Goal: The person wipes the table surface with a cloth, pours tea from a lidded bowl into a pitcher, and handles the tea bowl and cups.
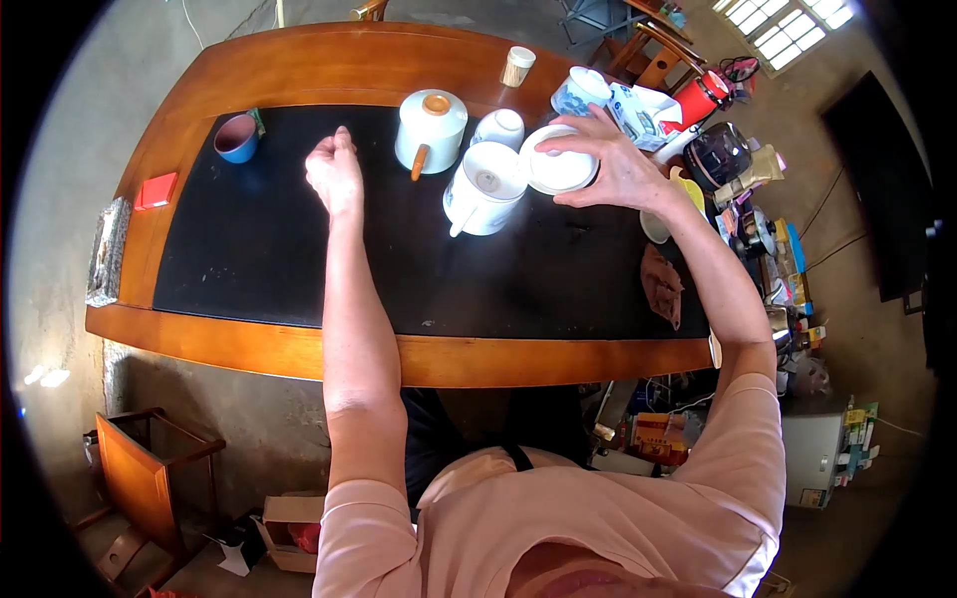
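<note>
Head view: right hand grips a round white piece beside a glossy mug, left hand curled closed.

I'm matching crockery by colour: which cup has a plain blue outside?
The cup left of the left hand, near the red box; the mug and small cup beside the teapot are mainly white.
</note>
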A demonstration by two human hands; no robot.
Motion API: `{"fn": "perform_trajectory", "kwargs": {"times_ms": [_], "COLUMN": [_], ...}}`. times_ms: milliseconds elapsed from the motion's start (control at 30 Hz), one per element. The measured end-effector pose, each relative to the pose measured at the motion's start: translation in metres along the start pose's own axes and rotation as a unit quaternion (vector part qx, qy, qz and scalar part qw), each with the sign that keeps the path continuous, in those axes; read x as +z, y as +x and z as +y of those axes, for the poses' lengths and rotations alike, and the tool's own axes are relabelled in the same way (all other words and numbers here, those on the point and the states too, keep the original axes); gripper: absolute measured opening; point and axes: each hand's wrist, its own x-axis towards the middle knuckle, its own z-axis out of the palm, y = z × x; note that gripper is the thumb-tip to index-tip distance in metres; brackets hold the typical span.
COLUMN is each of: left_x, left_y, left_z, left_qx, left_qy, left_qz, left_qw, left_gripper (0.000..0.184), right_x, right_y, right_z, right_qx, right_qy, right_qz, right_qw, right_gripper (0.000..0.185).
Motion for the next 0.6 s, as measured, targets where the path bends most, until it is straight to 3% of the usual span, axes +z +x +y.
{"fn": "perform_trajectory", "kwargs": {"times_ms": [600], "left_x": [-0.001], "left_y": [-0.002], "left_z": [0.003], "left_qx": [-0.009], "left_qy": [-0.005], "left_qz": [-0.008], "left_qw": [1.0], "left_gripper": [0.033], "right_x": [-0.008], "right_y": [0.018], "right_z": [-0.009], "right_qx": [-0.01], "right_qy": [-0.065], "right_qz": [-0.083], "right_qw": [0.994], "right_gripper": [0.06]}}
